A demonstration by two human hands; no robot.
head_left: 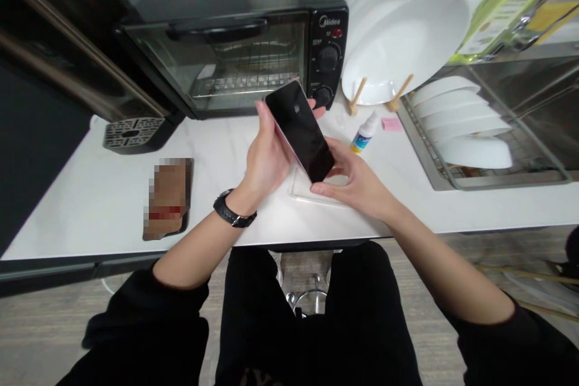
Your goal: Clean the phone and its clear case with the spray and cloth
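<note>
A smartphone (299,131) with a dark screen is held tilted above the white counter by both hands. My left hand (270,154) cradles it from the left and beneath, thumb along its edge and fingertips showing past the far side. At its lower right end, my right hand (350,178) grips the corner between thumb and fingers. Under the hands lies a clear, flat, pale-edged item (312,195), partly covered, perhaps a phone case. A small white bottle (364,132) with a blue and yellow label stands just beyond my right hand, beside a pink piece (391,125).
A black toaster oven (217,60) stands behind the hands. White plates (407,42) lean in a wooden rack at the back right, and bowls (470,126) sit in a wire sink rack (446,175). At left are a blurred-out flat item (168,196) and a drip tray (131,134).
</note>
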